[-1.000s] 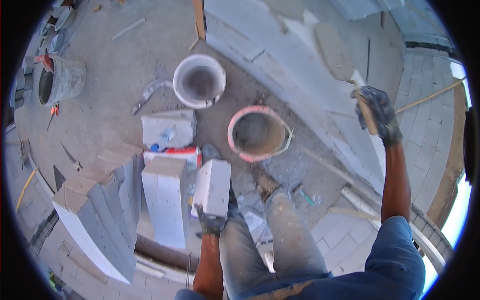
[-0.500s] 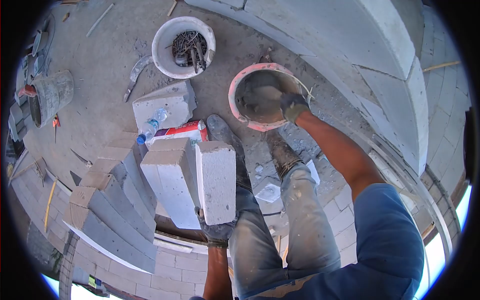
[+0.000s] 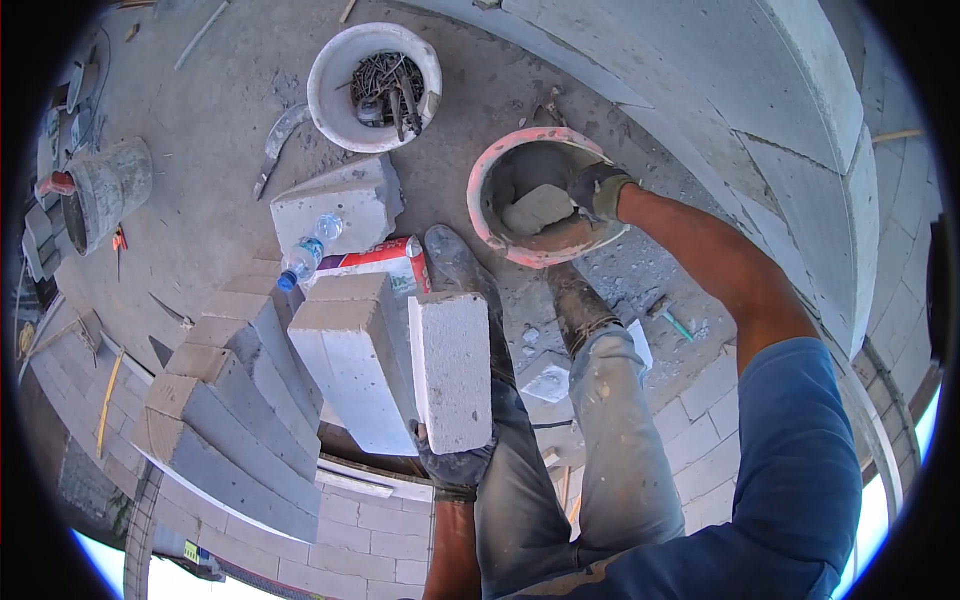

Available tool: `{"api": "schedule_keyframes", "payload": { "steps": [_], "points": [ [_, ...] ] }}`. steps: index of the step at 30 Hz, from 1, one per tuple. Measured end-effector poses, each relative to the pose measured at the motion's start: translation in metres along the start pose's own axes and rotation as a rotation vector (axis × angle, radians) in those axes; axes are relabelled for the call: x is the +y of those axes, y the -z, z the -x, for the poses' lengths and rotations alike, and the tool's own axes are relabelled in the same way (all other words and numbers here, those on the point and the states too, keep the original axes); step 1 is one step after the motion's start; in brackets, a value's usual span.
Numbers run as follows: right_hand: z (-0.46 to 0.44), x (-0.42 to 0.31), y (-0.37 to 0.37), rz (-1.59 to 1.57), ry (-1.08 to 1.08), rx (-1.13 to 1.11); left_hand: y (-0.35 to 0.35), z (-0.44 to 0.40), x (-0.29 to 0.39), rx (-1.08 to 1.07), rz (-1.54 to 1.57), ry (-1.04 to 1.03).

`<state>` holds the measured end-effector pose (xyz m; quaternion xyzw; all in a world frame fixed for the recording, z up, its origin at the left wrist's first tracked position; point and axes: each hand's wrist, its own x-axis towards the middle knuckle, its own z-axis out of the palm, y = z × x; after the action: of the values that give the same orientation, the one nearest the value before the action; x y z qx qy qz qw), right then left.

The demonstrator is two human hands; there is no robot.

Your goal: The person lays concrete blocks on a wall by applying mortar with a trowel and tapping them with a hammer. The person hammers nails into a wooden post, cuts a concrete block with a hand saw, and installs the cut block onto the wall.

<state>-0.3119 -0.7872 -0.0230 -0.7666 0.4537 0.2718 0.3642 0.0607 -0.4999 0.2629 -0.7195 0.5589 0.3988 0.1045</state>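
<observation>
My left hand [image 3: 455,462], in a dark work glove, is closed around the lower end of a white lightweight concrete block [image 3: 452,375]. The block stands on end against my leg. My right hand [image 3: 600,192], also gloved, reaches inside the rim of a pink-edged bucket [image 3: 482,215] of grey mortar [image 3: 535,168]. Its fingers are wrapped around a trowel, whose handle is mostly hidden by the glove. The mortar-coated trowel blade [image 3: 540,210] shows in the bucket. Left of the held block leans another block [image 3: 350,350].
More blocks [image 3: 225,440] stand in a row at left. A water bottle [image 3: 312,250] and a red-and-white bag [image 3: 385,262] lie near a broken block [image 3: 335,205]. Beyond is a white bucket [image 3: 330,115] of nails. A block wall [image 3: 690,80] curves along the right.
My right hand has turned and shifted slightly in the bucket, and the trowel blade now shows more clearly. The left hand still holds the block. The view has shifted a little.
</observation>
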Motion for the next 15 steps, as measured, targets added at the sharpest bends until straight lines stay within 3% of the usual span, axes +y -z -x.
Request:
{"api": "schedule_keyframes", "payload": {
  "steps": [1, 3, 4, 5, 6, 11, 15],
  "points": [
    [0.011, -0.008, 0.027, 0.132, 0.143, -0.112, 0.005, -0.005, 0.001, -0.004, -0.548, -0.195],
    [0.028, -0.007, 0.032, 0.145, 0.198, -0.096, 0.009, -0.006, 0.007, -0.005, -1.098, -0.385],
    [0.035, -0.008, 0.037, 0.159, 0.249, -0.082, 0.006, -0.007, 0.014, 0.023, -0.364, -0.127],
    [0.048, -0.014, 0.047, 0.077, 0.119, -0.183, 0.008, -0.008, 0.017, 0.017, 0.004, 0.0],
    [0.056, -0.015, 0.04, 0.082, 0.12, -0.175, 0.009, -0.009, 0.02, 0.057, 0.374, 0.121],
    [0.125, -0.014, 0.02, -0.234, 0.026, 0.031, 0.017, -0.015, 0.018, 0.246, -0.114, -0.187],
    [0.155, -0.006, -0.015, -0.324, -0.015, 0.093, 0.013, -0.014, 0.016, 0.193, -0.093, -0.184]
  ]
}}
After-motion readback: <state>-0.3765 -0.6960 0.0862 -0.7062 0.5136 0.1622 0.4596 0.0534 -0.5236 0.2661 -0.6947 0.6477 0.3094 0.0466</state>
